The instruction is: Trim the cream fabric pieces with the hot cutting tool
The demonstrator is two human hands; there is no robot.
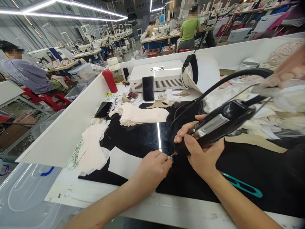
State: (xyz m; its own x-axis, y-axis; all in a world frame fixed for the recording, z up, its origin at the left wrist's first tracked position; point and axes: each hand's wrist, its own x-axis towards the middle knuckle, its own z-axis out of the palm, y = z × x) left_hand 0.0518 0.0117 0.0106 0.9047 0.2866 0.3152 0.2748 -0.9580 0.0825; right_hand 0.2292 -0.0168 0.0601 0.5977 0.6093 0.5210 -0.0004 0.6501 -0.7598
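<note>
A: What could go wrong from here?

B: The black, cylindrical handheld tool with a silver metal panel, right of centre, has its front end near the fingertips of the left hand; a slip of either hand could bring them into contact. Its thick black rubbery cord arches through the upper right, where a blurred co-worker's hand appears close by; a tug there could swing the tool off line. At lower right, the teal, slender thread snips lie beside the right forearm and could be knocked.

A: How are the hands set?

B: The left, at centre, is nearly closed, thumb and forefinger pinching a small greyish piece, too indistinct to identify. The right hand is curled around the tool's body, thumb on the near side, fingertips showing beyond. Whether the co-worker's hand touches the cord cannot be told.
</note>
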